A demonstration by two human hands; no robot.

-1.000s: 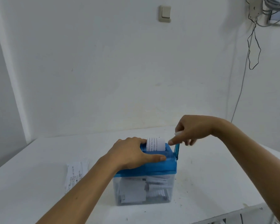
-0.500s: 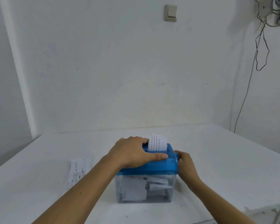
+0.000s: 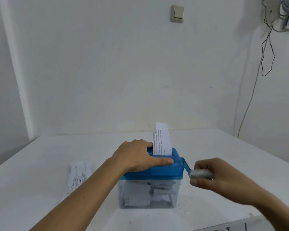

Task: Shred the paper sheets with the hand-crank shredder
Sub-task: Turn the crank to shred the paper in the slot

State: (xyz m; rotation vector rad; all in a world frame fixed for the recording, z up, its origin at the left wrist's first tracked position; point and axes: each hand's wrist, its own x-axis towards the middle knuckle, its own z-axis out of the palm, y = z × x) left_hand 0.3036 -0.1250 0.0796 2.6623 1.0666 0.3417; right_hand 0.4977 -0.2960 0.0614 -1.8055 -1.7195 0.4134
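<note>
While pressed flat and spread-fingered on the blue lid of the hand-crank shredder (image 3: 153,170), left hand (image 3: 137,155) steadying it near the front middle of the white table (image 3: 40,164). Right hand (image 3: 218,175) clenched around the white knob (image 3: 199,173) of the blue crank (image 3: 185,165). Printed paper sheet (image 3: 162,139) upright in the slot; shreds (image 3: 145,192) in the clear bin; more printed sheets (image 3: 78,177) lying flat to the left.

right hand (image 3: 223,176) motion-blurred, sheet print (image 3: 159,145) illegible

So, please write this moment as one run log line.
left hand steadies shredder | right hand grips crank handle | sheet in slot
</note>
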